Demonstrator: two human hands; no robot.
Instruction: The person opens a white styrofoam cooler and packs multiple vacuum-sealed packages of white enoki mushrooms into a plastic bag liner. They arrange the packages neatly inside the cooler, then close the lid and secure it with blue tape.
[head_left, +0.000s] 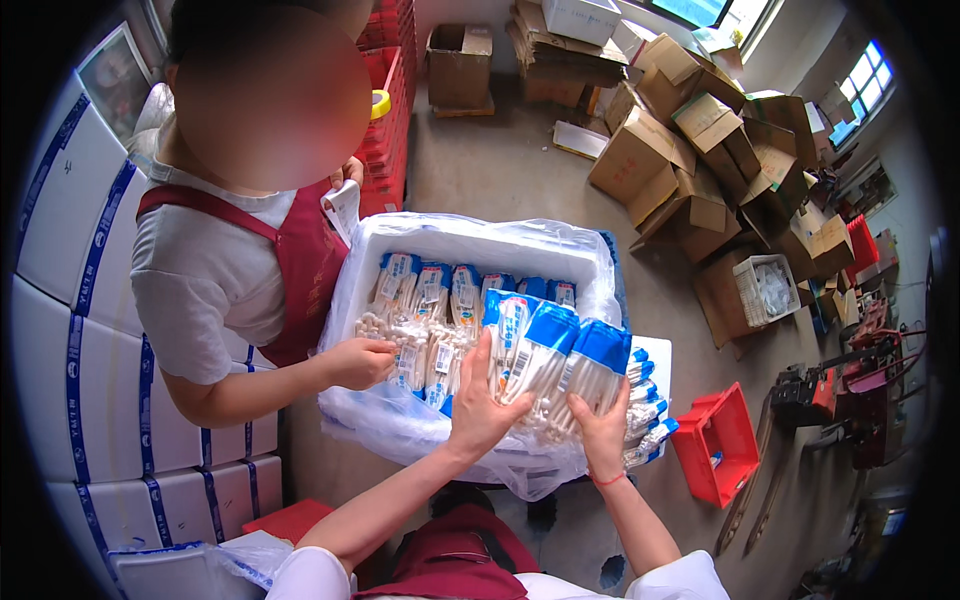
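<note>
Between my hands are three blue-and-clear packs of enoki mushrooms, side by side above a white foam box. My left hand presses on the left side of the group, thumb across the lower ends. On the other side my right hand grips the rightmost pack, a thin red cord around its wrist. Inside the plastic-lined box lie rows of similar mushroom packs, many with small white labels. More packs rest on a white foam lid right of the box.
A co-worker in a maroon apron stands at the left, one hand over the box, the other holding labels. Taped white foam boxes are stacked at left. A red crate, pallet jack and piled cartons stand right.
</note>
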